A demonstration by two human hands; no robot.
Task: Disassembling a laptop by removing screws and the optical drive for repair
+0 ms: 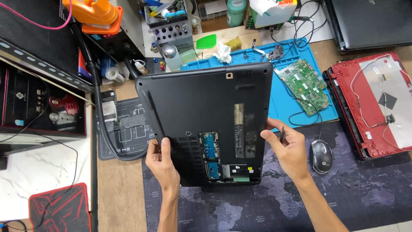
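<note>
Laptop (201,116): black, bottom side up, in the middle of the desk, over the dark mat (343,193) and the blue mat (296,90)
Tilt: cannot tell if it lies flat or is lifted a bit
Long side: runs left to right; a slot in the near part shows small boards
Left hand (161,165): grips the near left edge, thumb on top, other fingers hidden under
Right hand (287,148): holds the right edge, fingers curled on the rim
Which way: laptop sits between both hands and stretches far from them
Nearer hand: both touch it; left hand is nearer the near corner
Right of it: green board (305,86), mouse (322,155), red laptop shell (373,103)
Left of it: black hose (101,116)
</note>
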